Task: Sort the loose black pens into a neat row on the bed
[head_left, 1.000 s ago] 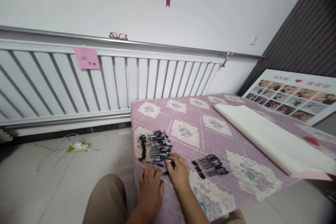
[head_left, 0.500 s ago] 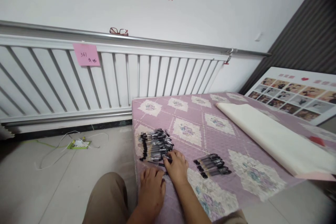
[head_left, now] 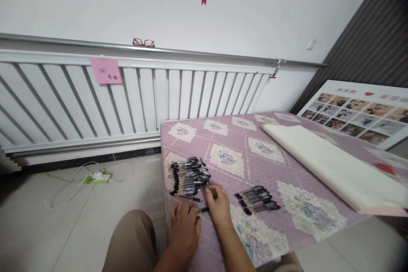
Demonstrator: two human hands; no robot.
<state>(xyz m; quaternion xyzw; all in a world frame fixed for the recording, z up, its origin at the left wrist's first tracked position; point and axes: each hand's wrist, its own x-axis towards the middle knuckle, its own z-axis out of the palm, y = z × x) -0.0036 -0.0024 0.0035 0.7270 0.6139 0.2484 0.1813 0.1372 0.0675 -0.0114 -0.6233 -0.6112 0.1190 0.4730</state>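
Observation:
My left hand [head_left: 185, 227] rests on the bed's near left edge, fingers curled down. A short dark length of a black pen [head_left: 204, 210] sticks out from beside its fingers towards my right hand; the rest is hidden. My right hand [head_left: 219, 207] is closed, thumb and fingers bent together, and what it pinches is too small to make out. Just beyond my left fingertips lies a slim black pen [head_left: 189, 198]. Above it is a crowded row of black gel pens [head_left: 189, 176]. Several capped gel pens [head_left: 258, 199] form a separate group to the right.
A purple floral cover spreads over the bed [head_left: 236, 170]. A large cream sheet [head_left: 325, 165] and a photo board [head_left: 357, 112] lie to the right. Behind stands a white radiator [head_left: 185, 93], with glasses [head_left: 143, 43] on its pipe. A power strip [head_left: 98, 177] sits on the floor.
My right hand has drawn back slightly from the pen row, its fingers now more bent. More of the dark pen between my hands shows. My left hand has hardly moved.

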